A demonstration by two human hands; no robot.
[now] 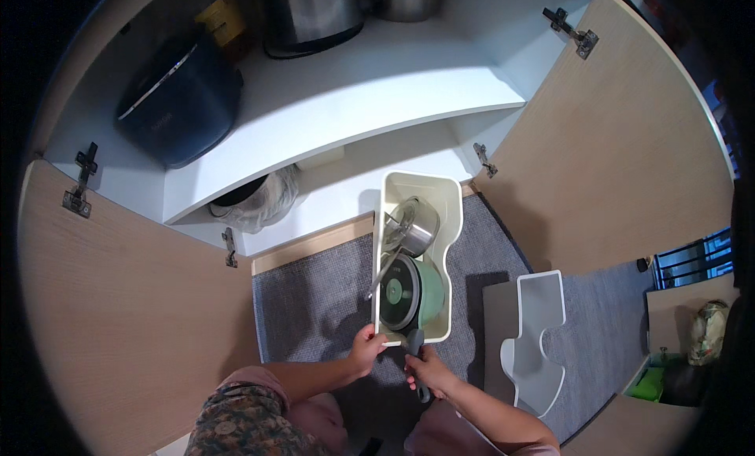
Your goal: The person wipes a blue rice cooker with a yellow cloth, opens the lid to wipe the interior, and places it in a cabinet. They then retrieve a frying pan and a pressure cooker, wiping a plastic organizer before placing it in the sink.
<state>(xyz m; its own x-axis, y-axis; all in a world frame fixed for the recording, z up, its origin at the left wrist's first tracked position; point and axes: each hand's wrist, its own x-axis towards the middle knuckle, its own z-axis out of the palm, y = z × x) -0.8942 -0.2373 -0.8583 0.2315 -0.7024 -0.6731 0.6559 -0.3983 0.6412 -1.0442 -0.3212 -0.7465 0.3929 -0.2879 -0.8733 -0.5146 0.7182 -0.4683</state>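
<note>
A cream plastic storage bin point(453, 211) extends from the lower cabinet shelf's front edge towards me. Inside its near end sits a green pot point(433, 288) with a dark glass lid point(394, 314), tilted so the lid faces left. Its long grey handle point(415, 338) juts over the near rim, and my right hand point(433, 370) is wrapped around it. My left hand point(367, 353) grips the bin's near left corner, thumb on the rim. Farther in lies a stainless steel saucepan point(423, 229) with a glass lid; a thin metal handle leans over the bin's left wall.
Two wooden cabinet doors point(118, 314) point(607, 137) stand open at either side. On the upper shelf point(365, 96) are a dark blue appliance point(183, 102) and a steel pot point(318, 14). A plastic-wrapped pot point(277, 196) sits below. Another bin point(492, 332) stands on the grey mat point(307, 291).
</note>
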